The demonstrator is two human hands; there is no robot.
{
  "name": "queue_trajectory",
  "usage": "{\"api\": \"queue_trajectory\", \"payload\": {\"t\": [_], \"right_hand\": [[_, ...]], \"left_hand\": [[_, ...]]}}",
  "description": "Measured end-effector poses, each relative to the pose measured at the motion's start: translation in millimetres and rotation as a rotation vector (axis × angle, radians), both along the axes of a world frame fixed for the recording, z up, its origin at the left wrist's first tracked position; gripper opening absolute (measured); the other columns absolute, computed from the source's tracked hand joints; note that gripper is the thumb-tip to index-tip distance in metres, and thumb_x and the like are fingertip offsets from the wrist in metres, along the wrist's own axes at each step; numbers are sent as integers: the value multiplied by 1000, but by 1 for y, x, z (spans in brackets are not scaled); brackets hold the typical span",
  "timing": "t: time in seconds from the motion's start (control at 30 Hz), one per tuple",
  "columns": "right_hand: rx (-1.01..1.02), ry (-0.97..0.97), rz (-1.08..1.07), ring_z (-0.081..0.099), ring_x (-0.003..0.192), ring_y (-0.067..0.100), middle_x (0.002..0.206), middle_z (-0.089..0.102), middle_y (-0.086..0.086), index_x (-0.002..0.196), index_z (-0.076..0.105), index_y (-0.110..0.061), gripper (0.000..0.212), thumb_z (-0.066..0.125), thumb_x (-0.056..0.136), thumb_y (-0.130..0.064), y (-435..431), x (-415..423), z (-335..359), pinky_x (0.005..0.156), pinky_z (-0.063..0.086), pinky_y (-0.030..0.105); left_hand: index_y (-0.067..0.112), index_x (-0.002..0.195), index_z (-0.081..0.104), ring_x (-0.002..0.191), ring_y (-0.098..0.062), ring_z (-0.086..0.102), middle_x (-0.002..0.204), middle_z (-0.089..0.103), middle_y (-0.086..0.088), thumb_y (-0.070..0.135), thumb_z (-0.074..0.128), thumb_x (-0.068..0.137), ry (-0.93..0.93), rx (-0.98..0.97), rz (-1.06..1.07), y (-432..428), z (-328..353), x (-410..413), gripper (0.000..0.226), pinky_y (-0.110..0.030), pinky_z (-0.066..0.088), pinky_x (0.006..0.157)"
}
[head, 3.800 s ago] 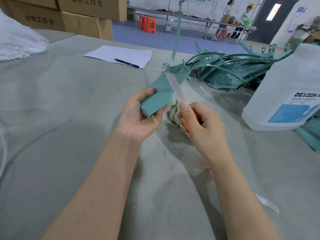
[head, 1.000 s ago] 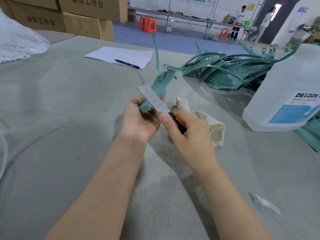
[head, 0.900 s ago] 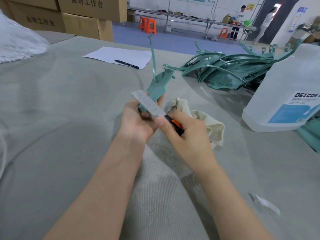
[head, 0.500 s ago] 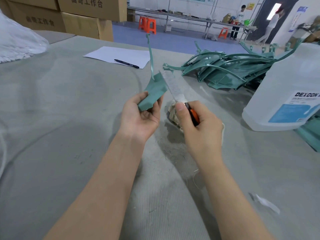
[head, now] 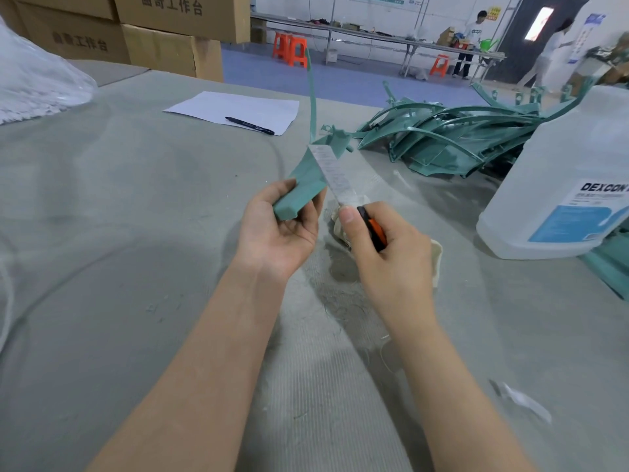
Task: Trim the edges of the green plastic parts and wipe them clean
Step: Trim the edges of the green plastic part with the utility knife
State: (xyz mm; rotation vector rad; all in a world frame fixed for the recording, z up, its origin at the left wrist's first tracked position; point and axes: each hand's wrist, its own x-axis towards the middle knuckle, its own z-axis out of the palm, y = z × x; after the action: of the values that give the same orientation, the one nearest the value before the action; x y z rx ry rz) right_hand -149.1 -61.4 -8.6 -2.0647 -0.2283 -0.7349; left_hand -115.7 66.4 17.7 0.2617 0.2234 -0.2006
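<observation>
Your left hand (head: 282, 229) grips the green plastic part (head: 306, 178) above the bench (head: 136, 233), its wide wedge tapering to a thin upright strip, while your right hand (head: 388, 253) clutches the knife (head: 342, 189), blade against its edge.

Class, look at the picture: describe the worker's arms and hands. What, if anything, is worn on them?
Nothing is worn. The left hand and right hand are ungloved, no rings showing; the left forearm and right forearm are bare to the picture's edge: no sleeves, watch or wristbands.

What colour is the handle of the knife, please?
Orange and black, on the knife handle in the right hand; head view.
</observation>
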Motion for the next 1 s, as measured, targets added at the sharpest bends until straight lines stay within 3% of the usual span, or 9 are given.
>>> {"api": "queue_trajectory", "payload": {"t": [0.1, 0.17, 0.23, 0.3, 0.47, 0.6, 0.77, 0.9, 1.0], "right_hand": [[-58, 4, 86, 47, 52, 11, 53, 48, -5, 67, 51, -31, 37, 44, 86, -63, 3, -1, -1, 50, 36, 29], [-91, 1, 139, 46, 50, 11, 51, 45, -7, 67, 50, -30, 37, 47, 86, -62, 7, -3, -4, 48, 36, 27], [-151, -7, 201, 44, 49, 7, 50, 42, -10, 70, 50, -29, 34, 53, 88, -58, 9, -4, -7, 49, 34, 23], [-237, 2, 270, 41, 51, 5, 51, 39, -15, 73, 49, -35, 25, 58, 90, -51, 11, -5, -9, 52, 35, 26], [-154, 16, 247, 45, 50, 7, 50, 43, -13, 74, 58, -27, 35, 50, 86, -59, 11, -5, -5, 50, 32, 23], [-145, 58, 64, 50, 58, 12, 56, 50, -10, 84, 60, -27, 34, 51, 89, -59, 1, 0, -2, 55, 38, 34], [-160, 170, -6, 52, 74, 11, 69, 52, -17, 106, 60, -26, 24, 59, 91, -45, -9, 6, -3, 68, 40, 32], [-153, 240, -47, 56, 84, 16, 72, 51, -21, 110, 60, -26, 28, 62, 90, -45, -13, 8, -4, 74, 42, 32], [-178, 278, -59, 56, 85, 17, 74, 50, -21, 112, 60, -25, 30, 62, 90, -46, -14, 10, -4, 73, 42, 33]], "left_hand": [[-2, 105, 57, 78, -18, 67, 110, 65, -15, 4, 47, 93, -9, 35, 22, 0, -3, 3, 17, -17, 56, 67], [-7, 95, 62, 85, -20, 67, 107, 67, -16, 4, 42, 93, -11, 28, 4, 1, -4, 3, 23, -23, 52, 92], [-7, 76, 64, 78, -25, 68, 91, 68, -18, 4, 41, 95, -31, -9, -4, 2, -1, 1, 32, -23, 58, 67], [-6, 83, 61, 80, -27, 66, 91, 66, -20, 5, 43, 96, -31, -32, 9, 3, -1, 0, 24, -20, 52, 43], [1, 101, 56, 88, -24, 62, 98, 62, -14, 13, 43, 98, -6, 59, 67, 3, -6, 5, 18, -18, 48, 38], [3, 105, 57, 80, -18, 65, 92, 64, -10, 9, 45, 96, 60, 94, 172, 3, -8, 12, 16, -20, 53, 50], [8, 97, 60, 86, -20, 65, 90, 67, -7, 13, 50, 96, 26, 103, 277, 12, -11, 13, 11, -25, 57, 64], [11, 97, 63, 84, -20, 67, 89, 71, -6, 15, 54, 95, -104, -4, 392, 23, -7, 12, 10, -32, 56, 80], [16, 102, 62, 96, -19, 69, 95, 73, 0, 19, 49, 95, -327, -41, 282, 23, -4, 8, 15, -40, 52, 87]]}}
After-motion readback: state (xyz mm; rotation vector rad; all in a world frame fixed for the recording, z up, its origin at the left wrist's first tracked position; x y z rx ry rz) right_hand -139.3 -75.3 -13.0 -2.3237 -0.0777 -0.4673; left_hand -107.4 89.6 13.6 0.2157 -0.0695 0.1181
